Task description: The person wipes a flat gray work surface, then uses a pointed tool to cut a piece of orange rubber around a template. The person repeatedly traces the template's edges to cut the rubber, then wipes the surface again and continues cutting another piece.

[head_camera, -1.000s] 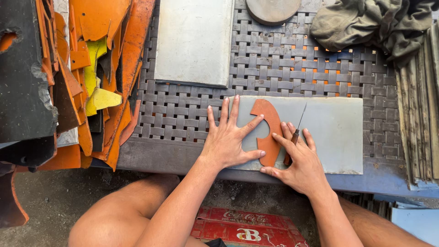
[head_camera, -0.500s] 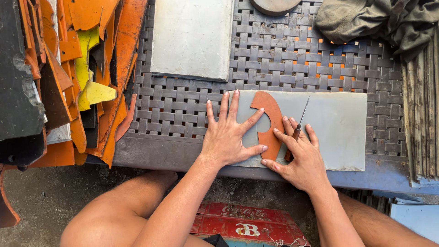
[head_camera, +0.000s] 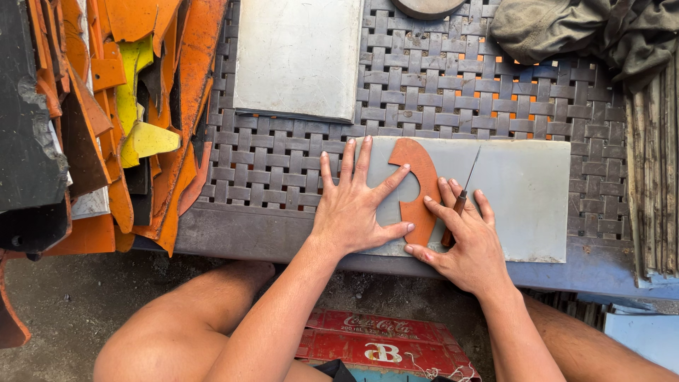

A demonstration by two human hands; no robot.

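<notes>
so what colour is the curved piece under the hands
Orange-brown, a curved piece lying flat on a pale grey slab; the head view shows it best.

Leather piece (head_camera: 417, 187) lies on slab (head_camera: 527, 205), scrap pile (head_camera: 106, 120) far left.

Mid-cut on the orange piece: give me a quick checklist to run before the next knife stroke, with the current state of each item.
1. Orange curved piece lies flat on the grey cutting slab: ok.
2. Left hand spread and pressing the piece, index and thumb on it: ok.
3. Right hand grips the knife, blade pointing away from the body: ok.
4. Left fingers clear of the blade: ok, the blade lies on the other side of the piece.
5. Blade tip touching the piece's edge: cannot tell.
6. Slab fully supported on the woven table: cannot tell, its near edge sits at the table's rim.
</notes>
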